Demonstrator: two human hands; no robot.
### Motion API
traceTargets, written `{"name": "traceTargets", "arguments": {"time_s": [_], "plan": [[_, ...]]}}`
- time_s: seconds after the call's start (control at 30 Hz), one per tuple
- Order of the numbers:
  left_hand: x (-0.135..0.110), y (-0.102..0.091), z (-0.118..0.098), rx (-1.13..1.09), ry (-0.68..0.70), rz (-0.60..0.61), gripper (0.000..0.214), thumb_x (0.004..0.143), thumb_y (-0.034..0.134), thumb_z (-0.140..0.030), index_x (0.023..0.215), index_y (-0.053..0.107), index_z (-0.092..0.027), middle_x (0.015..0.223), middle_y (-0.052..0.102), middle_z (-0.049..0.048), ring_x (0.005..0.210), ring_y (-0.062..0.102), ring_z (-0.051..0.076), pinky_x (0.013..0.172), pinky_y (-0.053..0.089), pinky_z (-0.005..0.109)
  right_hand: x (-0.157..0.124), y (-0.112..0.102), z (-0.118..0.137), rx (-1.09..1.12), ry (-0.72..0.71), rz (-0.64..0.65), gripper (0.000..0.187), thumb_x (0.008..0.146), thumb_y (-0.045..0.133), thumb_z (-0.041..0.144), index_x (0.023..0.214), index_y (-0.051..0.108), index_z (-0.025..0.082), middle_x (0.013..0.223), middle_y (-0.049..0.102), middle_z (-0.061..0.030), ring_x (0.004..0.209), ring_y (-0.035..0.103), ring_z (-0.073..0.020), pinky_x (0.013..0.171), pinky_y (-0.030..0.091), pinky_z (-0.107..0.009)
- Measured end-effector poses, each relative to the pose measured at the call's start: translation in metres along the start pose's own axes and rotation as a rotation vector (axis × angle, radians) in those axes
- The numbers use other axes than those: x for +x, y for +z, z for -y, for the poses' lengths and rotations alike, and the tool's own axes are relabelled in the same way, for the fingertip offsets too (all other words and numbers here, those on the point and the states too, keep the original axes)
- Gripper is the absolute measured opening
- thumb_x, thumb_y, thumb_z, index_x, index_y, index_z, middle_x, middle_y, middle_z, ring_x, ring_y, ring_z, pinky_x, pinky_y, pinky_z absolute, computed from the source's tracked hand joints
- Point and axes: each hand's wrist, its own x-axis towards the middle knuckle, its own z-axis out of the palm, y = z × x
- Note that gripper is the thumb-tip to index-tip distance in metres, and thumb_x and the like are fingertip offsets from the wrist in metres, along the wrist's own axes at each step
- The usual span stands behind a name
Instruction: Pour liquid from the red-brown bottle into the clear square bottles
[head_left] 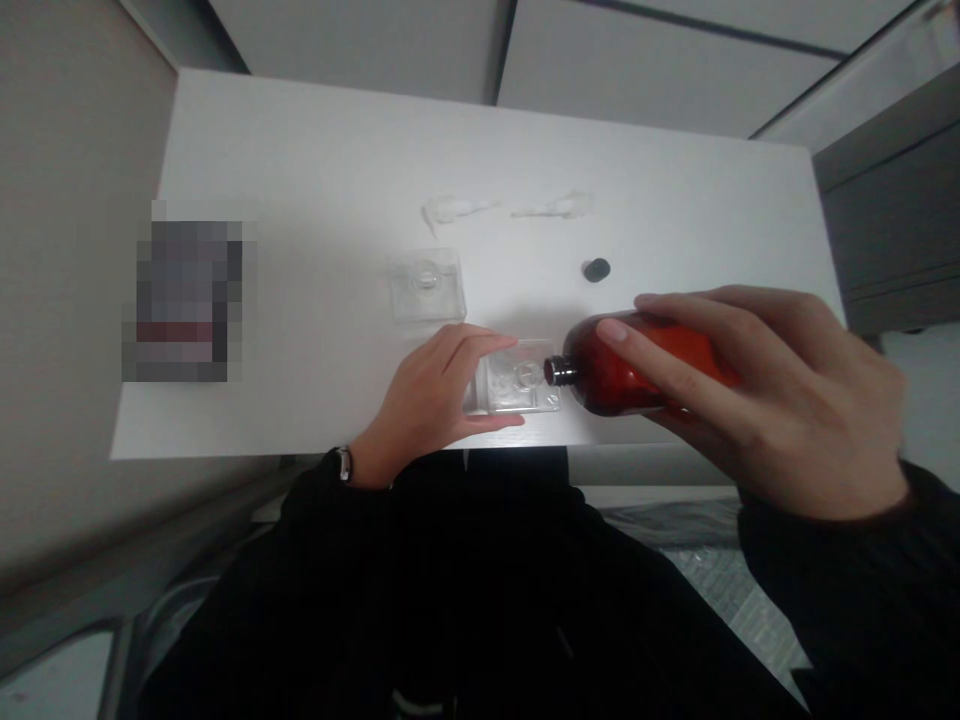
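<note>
My right hand (757, 390) is wrapped round an amber-red bottle (622, 375) and holds it tipped on its side, its open black neck pointing left. The neck hangs just over the mouth of a small clear square bottle (517, 385) near the table's front edge. My left hand (435, 395) grips that clear bottle from the left, thumb and fingers on its sides. I cannot see any liquid flowing.
A second clear square bottle (426, 285) stands behind the first on the white table (300, 180). Two white pump tops (454, 210) (555, 207) lie further back. A black cap (597, 269) rests to the right. A pixelated object (187, 300) sits at the left edge.
</note>
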Motion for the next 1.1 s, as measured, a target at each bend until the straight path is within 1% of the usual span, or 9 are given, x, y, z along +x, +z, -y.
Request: {"name": "traceTargets", "arguments": {"time_s": [0.13,0.23,0.43,0.83,1.0,1.1], "plan": [[0.0007,-0.0009,-0.0014,-0.007,-0.005,0.005,0.069,0.087,0.086,-0.053,0.138,0.056,-0.018,0.128,0.071,0.0117,0.117,0.07,0.027,0.101,0.06,0.041,0.0008,-0.0004,0.0,0.002,0.004,0.01,0.089,0.099,0.068,0.021,0.171,0.022,0.042,0.139,0.073,-0.0039,0.115,0.069,-0.0278,0.083,0.056,-0.039],[0.0007,-0.0007,-0.0015,-0.009,-0.003,0.003,0.07,0.086,0.086,-0.052,0.138,0.056,-0.016,0.128,0.071,0.0124,0.118,0.07,0.027,0.101,0.06,0.04,0.001,-0.0004,0.0,0.0,0.013,0.013,0.089,0.099,0.068,0.021,0.171,0.02,0.044,0.138,0.074,-0.0028,0.114,0.069,-0.0277,0.082,0.057,-0.039],[-0.0003,0.0009,0.0003,-0.007,-0.003,-0.003,0.07,0.087,0.085,-0.055,0.138,0.056,-0.017,0.129,0.072,0.0127,0.118,0.07,0.027,0.1,0.06,0.042,0.0009,-0.0007,-0.0007,-0.03,-0.009,0.007,0.091,0.099,0.068,0.021,0.172,0.018,0.041,0.139,0.073,-0.0044,0.113,0.069,-0.0297,0.079,0.056,-0.04],[-0.0001,0.0002,0.0003,-0.009,0.004,0.002,0.07,0.087,0.086,-0.053,0.139,0.055,-0.017,0.128,0.071,0.0126,0.117,0.07,0.027,0.1,0.061,0.041,0.0011,-0.0026,-0.0019,-0.013,0.01,0.015,0.091,0.099,0.067,0.021,0.172,0.018,0.046,0.14,0.073,-0.0011,0.114,0.069,-0.028,0.077,0.056,-0.039],[-0.0003,0.0005,0.0008,-0.01,-0.001,0.001,0.069,0.088,0.084,-0.054,0.138,0.055,-0.017,0.128,0.071,0.0128,0.117,0.07,0.027,0.099,0.061,0.042,0.0006,-0.0023,-0.0027,-0.013,-0.001,-0.001,0.089,0.1,0.066,0.021,0.172,0.019,0.043,0.139,0.073,-0.0022,0.114,0.069,-0.0284,0.077,0.055,-0.039],[-0.0004,0.0003,0.0006,-0.013,-0.005,0.006,0.069,0.089,0.084,-0.054,0.139,0.055,-0.017,0.128,0.071,0.0129,0.117,0.07,0.028,0.099,0.061,0.043,0.0001,-0.0013,-0.0027,-0.013,0.012,-0.007,0.085,0.101,0.063,0.023,0.171,0.02,0.045,0.138,0.073,-0.0008,0.113,0.068,-0.0273,0.077,0.055,-0.038]]}}
